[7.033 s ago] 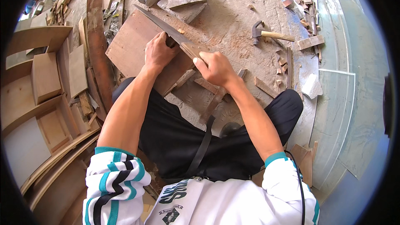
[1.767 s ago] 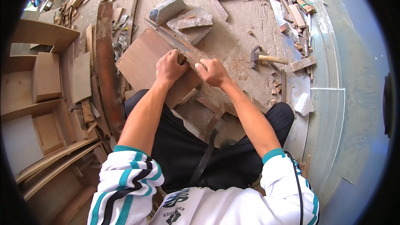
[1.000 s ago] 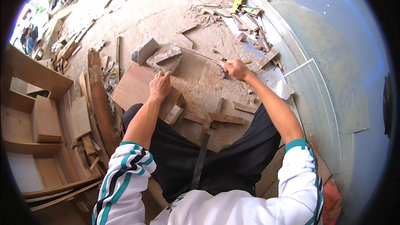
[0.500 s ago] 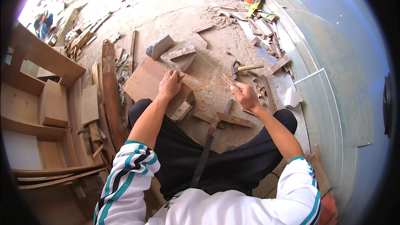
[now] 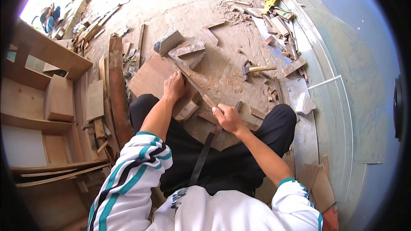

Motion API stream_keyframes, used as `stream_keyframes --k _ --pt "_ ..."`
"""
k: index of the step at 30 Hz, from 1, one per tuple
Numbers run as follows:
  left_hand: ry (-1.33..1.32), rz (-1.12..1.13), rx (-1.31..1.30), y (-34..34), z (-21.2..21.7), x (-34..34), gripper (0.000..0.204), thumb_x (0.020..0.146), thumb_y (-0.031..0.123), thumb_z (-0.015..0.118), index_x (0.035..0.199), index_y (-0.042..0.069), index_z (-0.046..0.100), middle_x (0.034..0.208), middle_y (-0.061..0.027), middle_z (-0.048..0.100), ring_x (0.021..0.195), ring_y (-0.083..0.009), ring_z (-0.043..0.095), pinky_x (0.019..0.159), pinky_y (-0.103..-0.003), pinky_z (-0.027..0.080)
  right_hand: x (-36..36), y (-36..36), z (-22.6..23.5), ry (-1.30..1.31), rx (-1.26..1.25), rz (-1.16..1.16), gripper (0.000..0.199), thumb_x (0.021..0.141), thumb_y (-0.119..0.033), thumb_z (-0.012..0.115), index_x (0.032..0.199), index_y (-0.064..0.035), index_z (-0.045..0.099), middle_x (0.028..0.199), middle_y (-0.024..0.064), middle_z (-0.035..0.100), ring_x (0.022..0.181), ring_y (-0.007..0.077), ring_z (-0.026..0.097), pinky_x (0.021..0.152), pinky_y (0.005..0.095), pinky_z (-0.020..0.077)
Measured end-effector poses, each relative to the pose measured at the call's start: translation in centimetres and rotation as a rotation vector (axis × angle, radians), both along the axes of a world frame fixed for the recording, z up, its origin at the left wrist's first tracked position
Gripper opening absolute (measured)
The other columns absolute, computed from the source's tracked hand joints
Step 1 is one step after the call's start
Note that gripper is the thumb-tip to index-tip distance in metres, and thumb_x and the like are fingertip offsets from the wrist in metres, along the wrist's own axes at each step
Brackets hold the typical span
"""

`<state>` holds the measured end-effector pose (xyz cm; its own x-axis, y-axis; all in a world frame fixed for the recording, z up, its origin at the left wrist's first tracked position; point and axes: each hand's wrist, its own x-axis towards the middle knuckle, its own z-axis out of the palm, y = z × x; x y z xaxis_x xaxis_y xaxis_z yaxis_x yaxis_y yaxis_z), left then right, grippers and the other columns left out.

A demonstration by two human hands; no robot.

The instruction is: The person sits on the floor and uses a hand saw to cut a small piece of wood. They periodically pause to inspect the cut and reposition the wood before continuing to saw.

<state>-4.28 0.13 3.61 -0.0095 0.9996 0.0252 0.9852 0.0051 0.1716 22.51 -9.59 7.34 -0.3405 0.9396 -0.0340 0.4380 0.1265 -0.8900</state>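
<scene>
I sit on the floor with a flat brown board [image 5: 147,77] in front of my knees. My left hand [image 5: 173,86] presses down on the board's near right edge. A hand saw [image 5: 195,86] lies slanted across that edge, its blade pointing away toward a grey stone block [image 5: 188,53]. My right hand [image 5: 227,117] is closed around the saw's handle end, just above my right knee. Small wood offcuts [image 5: 187,110] lie between my hands. Sawdust covers the floor around the board.
A claw hammer [image 5: 252,68] lies on the floor to the right. A second grey stone [image 5: 168,40] sits beyond the board. Long planks [image 5: 116,85] and wooden shelving [image 5: 47,98] stand at my left. Scrap wood [image 5: 278,25] and glass sheets [image 5: 342,115] line the right wall.
My right hand has come back from the floor at the right, near the hammer, to the saw's handle by my knee. My left hand has stayed on the board.
</scene>
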Motion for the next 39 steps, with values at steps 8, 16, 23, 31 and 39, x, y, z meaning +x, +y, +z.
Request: stream_keyframes --k 8,16,23,31,39 --pt "-0.020 -0.017 0.030 0.5 -0.6 -0.1 0.037 0.089 0.036 0.064 0.104 0.003 0.056 0.102 -0.0183 0.068 0.096 -0.0371 0.068 0.081 -0.049 0.055 0.0 1.6 -0.9 0.077 -0.134 0.003 0.042 0.099 -0.036 0.057 0.077 -0.0002 0.057 0.063 0.0225 0.058 0.059 0.0407 0.060 0.056 0.0458 0.0435" --pt "-0.077 -0.022 -0.006 0.8 -0.4 -0.4 0.034 0.090 0.032 0.064 0.104 0.003 0.056 0.099 -0.0180 0.067 0.094 -0.0367 0.068 0.077 -0.050 0.055 3.0 1.5 -0.4 0.023 -0.142 0.053 0.045 0.098 -0.034 0.060 0.068 -0.0013 0.055 0.058 0.0209 0.055 0.053 0.0396 0.059 0.052 0.0451 0.0429" --pt "-0.072 -0.029 -0.072 1.6 -0.5 -0.1 0.033 0.089 0.031 0.065 0.103 0.003 0.055 0.099 -0.0167 0.065 0.095 -0.0353 0.067 0.078 -0.049 0.054 -4.8 9.6 -4.5 0.089 -0.025 0.091 0.041 0.098 -0.030 0.058 0.069 -0.0010 0.054 0.063 0.0254 0.057 0.059 0.0458 0.059 0.053 0.0480 0.0429" --pt "-0.109 0.013 -0.051 0.9 0.0 -0.9 0.034 0.087 0.031 0.069 0.100 0.003 0.054 0.100 -0.0141 0.063 0.099 -0.0341 0.065 0.078 -0.049 0.053 2.0 3.1 -1.8 0.122 -0.088 0.105 0.038 0.098 -0.025 0.058 0.069 -0.0009 0.053 0.058 0.0222 0.051 0.051 0.0380 0.057 0.051 0.0441 0.0426" --pt "-0.098 -0.050 -0.003 1.2 -0.6 -0.5 0.033 0.088 0.032 0.069 0.097 0.003 0.056 0.098 -0.0137 0.063 0.097 -0.0337 0.066 0.076 -0.047 0.054 -3.8 9.1 -5.6 0.171 -0.056 0.122 0.041 0.099 -0.028 0.059 0.069 -0.0003 0.052 0.064 0.0257 0.053 0.057 0.0445 0.055 0.051 0.0457 0.0403"
